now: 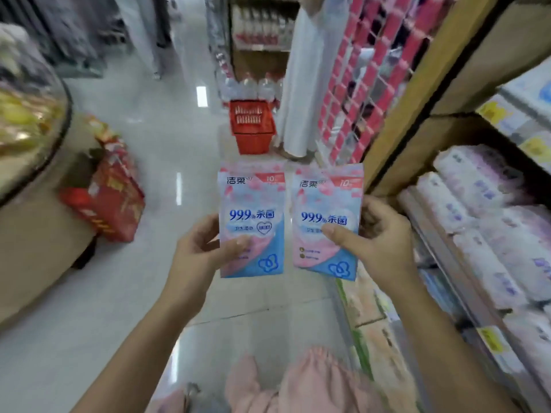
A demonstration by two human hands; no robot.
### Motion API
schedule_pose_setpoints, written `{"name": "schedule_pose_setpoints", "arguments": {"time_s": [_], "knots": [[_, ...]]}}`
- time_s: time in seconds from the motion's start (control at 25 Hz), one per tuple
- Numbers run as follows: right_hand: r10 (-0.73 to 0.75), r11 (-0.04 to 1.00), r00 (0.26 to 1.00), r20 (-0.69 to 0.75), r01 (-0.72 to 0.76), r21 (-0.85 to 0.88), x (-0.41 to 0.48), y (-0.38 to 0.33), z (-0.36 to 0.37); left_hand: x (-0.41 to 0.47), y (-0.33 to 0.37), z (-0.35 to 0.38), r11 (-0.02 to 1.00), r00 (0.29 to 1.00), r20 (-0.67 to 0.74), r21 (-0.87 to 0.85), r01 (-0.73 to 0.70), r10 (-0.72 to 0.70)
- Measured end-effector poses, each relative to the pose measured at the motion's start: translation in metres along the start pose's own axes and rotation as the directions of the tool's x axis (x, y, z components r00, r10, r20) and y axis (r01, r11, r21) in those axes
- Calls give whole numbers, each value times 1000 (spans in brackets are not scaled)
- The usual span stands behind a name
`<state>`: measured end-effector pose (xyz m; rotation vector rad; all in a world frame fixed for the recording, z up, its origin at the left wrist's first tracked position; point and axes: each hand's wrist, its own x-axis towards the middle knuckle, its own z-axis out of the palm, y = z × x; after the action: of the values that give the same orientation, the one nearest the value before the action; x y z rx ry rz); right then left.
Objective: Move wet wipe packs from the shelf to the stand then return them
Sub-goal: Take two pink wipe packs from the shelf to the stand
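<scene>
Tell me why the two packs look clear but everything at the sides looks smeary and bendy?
Head view: the left pack and right pack, pinched by the left hand and right hand, read sharply; the red boxes and shelf at the edges are smeared by blur; the wide lens tilts the shelf's post; lights glare white on the floor.

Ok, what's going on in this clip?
A person stands in a shop aisle holding two wet wipe packs upright, side by side. The left hand pinches the left pack, thumb on its front; the right hand pinches the right pack the same way. The shelf is on the right and the round stand on the left; neither pack rests on either. A red basket sits on the floor ahead.
</scene>
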<state>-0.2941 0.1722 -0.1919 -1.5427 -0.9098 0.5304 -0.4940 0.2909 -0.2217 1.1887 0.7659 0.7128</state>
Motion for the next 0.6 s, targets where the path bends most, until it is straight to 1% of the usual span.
{"name": "schedule_pose_setpoints", "arguments": {"time_s": [0.12, 0.24, 0.36, 0.44, 0.6], "knots": [[-11, 1000, 979, 205, 11, -2, 25, -4, 108, -14, 9, -96, 1000, 976, -216, -29, -5, -2], [1, 999, 941, 339, -16, 41, 39, -7, 211, -26, 17, -183, 999, 929, -371, -41, -11, -5], [6, 996, 888, 459, -44, 72, 47, -9, 310, -38, 24, -265, 999, 864, -503, -47, -21, -6], [3, 995, 837, 547, -57, 81, 52, -13, 368, -44, 27, -308, 998, 818, -576, -55, -15, -20], [-18, 991, 699, 715, -84, 108, 75, -19, 477, -45, 30, -382, 993, 683, -729, -109, -47, -48]]}}
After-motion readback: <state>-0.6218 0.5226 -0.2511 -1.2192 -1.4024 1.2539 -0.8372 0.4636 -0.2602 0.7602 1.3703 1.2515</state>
